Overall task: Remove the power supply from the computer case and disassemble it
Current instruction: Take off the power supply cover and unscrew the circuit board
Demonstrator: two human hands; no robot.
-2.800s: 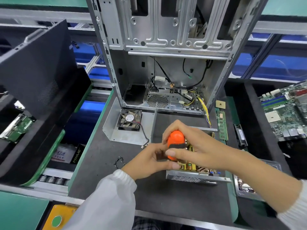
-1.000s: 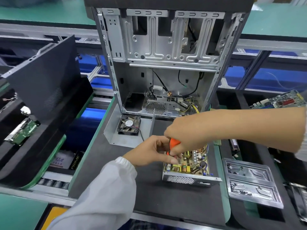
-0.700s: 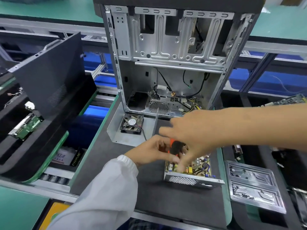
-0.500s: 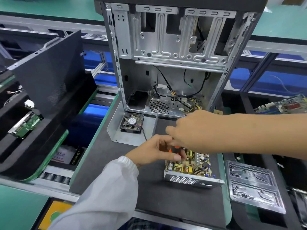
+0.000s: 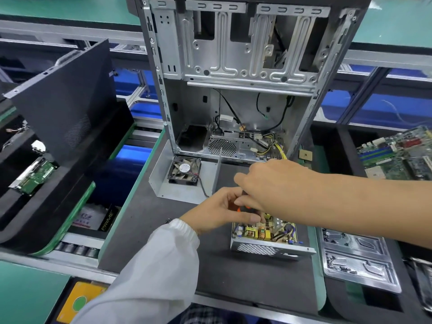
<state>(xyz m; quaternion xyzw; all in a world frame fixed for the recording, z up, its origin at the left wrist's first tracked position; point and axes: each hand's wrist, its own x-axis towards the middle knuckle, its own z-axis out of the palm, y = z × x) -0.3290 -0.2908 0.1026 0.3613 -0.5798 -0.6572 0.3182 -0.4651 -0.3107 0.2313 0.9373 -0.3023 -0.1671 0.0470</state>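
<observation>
Here, my left hand (image 5: pixel 218 212) pinching the orange-handled screwdriver (image 5: pixel 242 208), my right hand (image 5: pixel 268 185) curled over it, grip unclear, lower centre above the opened grey metal power supply (image 5: pixel 266 239).

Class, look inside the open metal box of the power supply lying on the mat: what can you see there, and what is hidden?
Inside the power supply sits a circuit board with coils and wires. Both hands cover its far end.
</observation>
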